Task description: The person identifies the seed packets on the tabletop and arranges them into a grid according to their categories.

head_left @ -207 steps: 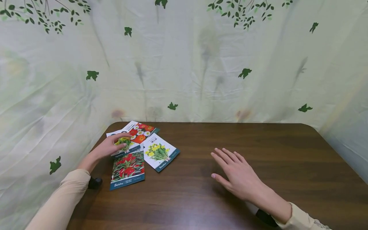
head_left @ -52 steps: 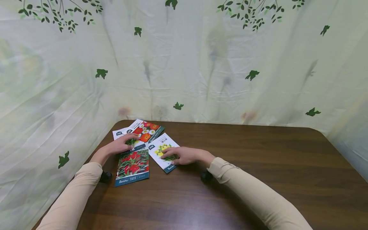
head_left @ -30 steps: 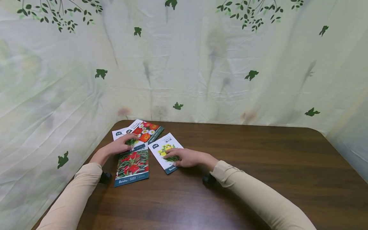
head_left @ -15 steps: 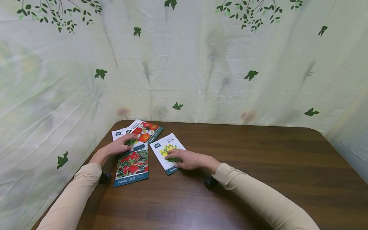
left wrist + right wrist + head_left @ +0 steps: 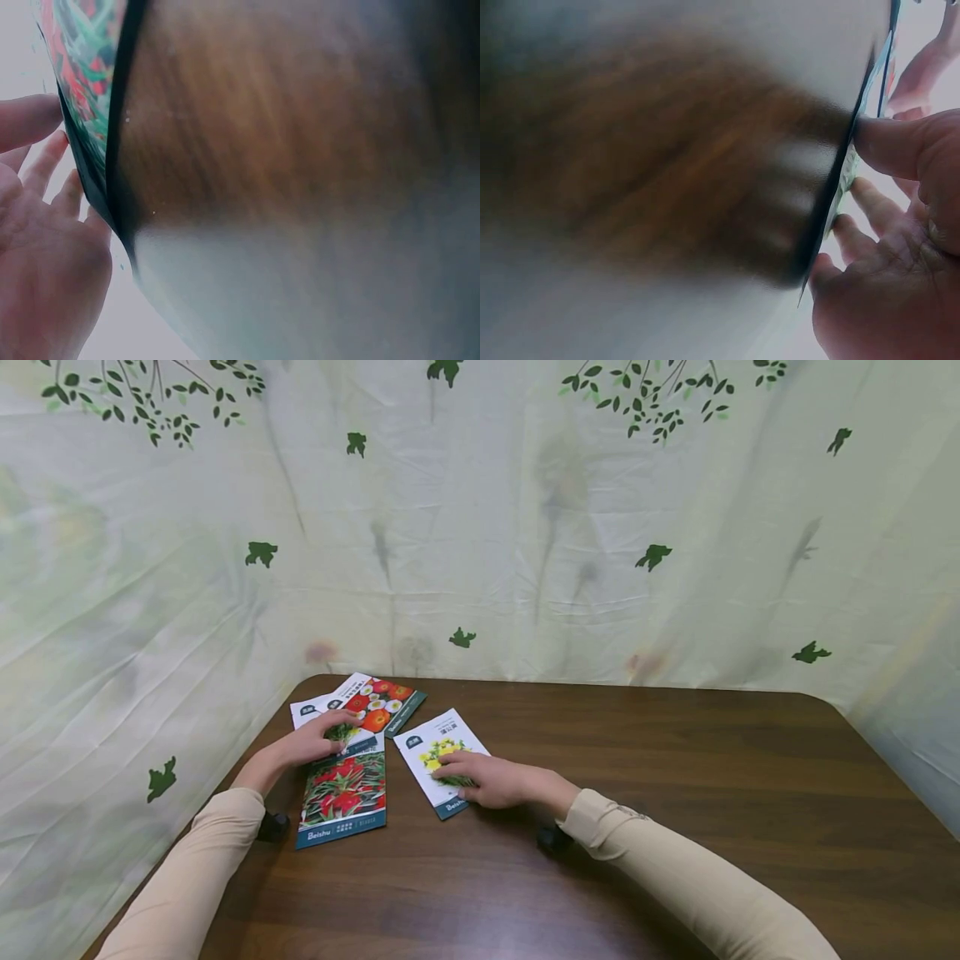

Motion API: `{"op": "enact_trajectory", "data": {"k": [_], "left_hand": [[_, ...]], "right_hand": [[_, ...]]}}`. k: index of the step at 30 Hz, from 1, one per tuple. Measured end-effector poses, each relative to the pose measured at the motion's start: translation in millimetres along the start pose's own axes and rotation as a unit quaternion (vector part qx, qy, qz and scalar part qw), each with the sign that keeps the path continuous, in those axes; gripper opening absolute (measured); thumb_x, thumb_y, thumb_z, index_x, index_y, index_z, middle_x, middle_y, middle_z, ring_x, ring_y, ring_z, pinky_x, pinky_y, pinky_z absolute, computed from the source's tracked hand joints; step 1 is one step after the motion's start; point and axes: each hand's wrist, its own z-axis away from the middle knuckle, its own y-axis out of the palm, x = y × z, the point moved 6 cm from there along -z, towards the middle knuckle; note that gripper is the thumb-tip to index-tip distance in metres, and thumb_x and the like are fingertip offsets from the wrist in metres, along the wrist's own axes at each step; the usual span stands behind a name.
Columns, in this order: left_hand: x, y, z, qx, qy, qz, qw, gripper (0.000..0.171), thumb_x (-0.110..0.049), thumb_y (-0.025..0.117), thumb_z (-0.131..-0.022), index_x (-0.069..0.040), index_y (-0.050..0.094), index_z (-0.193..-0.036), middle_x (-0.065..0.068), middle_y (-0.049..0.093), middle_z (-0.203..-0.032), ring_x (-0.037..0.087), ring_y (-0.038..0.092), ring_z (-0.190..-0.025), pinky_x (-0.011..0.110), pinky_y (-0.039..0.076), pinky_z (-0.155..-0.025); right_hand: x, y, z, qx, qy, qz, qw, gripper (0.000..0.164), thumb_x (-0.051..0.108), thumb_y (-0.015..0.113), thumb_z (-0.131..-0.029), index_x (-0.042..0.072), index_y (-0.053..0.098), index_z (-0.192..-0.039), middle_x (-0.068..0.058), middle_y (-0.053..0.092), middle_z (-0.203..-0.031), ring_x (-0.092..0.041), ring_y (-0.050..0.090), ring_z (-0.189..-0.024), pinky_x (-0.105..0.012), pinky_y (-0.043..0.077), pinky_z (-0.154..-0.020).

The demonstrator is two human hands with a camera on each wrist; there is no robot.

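Several flat seed packets with flower pictures lie on the brown table. My left hand [image 5: 311,739] rests, fingers spread, on a white packet [image 5: 365,744] with green stalks, covering much of it. A red-flower packet [image 5: 345,793] marked Beishu lies just below that hand, and an orange-and-white-flower packet [image 5: 386,697] lies behind it. My right hand [image 5: 495,778] touches a yellow-flower packet [image 5: 420,760] with its fingertips and covers its lower right part. In the right wrist view, fingers and thumb of the right hand [image 5: 900,255] extend onto the packet's surface [image 5: 841,184].
The wooden table [image 5: 637,760] has rounded far corners. A pale cloth [image 5: 495,527] printed with leaves hangs behind it and along the left side. A dark wrist device [image 5: 553,840] shows under the right wrist and another [image 5: 273,825] under the left.
My right hand came from the table's right side onto the yellow-flower packet. The packet has since slid right with it, widening its gap from the red-flower packet. The left hand stays put.
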Motion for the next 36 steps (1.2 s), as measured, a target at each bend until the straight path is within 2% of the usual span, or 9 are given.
{"op": "enact_trajectory", "data": {"k": [9, 24, 36], "left_hand": [[2.8, 0.3, -0.2, 0.001, -0.002, 0.005, 1.0, 0.043, -0.002, 0.059, -0.087, 0.004, 0.057, -0.13, 0.033, 0.04, -0.139, 0.051, 0.034, -0.126, 0.069, 0.026, -0.102], [-0.3, 0.2, 0.7, -0.002, 0.0, 0.007, 1.0, 0.042, -0.001, 0.06, -0.088, 0.005, 0.057, -0.129, 0.033, 0.04, -0.139, 0.051, 0.034, -0.126, 0.068, 0.027, -0.101], [3.3, 1.5, 1.4, 0.0, -0.004, -0.003, 1.0, 0.044, -0.002, 0.057, -0.088, 0.003, 0.056, -0.132, 0.032, 0.039, -0.14, 0.051, 0.031, -0.129, 0.068, 0.025, -0.103]], "right_hand": [[3, 0, 5, -0.013, -0.016, 0.012, 1.0, 0.044, 0.003, 0.055, -0.098, 0.005, 0.052, -0.141, -0.016, 0.038, -0.152, -0.027, 0.029, -0.143, -0.035, 0.024, -0.115], [1, 1, 14, -0.015, -0.008, 0.009, 1.0, 0.044, 0.005, 0.055, -0.098, 0.007, 0.051, -0.142, -0.014, 0.038, -0.152, -0.025, 0.029, -0.143, -0.035, 0.023, -0.115], [7, -1, 25, -0.041, -0.025, 0.011, 0.999, 0.043, -0.001, 0.055, -0.096, 0.001, 0.053, -0.139, -0.02, 0.041, -0.148, -0.033, 0.033, -0.14, -0.038, 0.025, -0.114]]}}
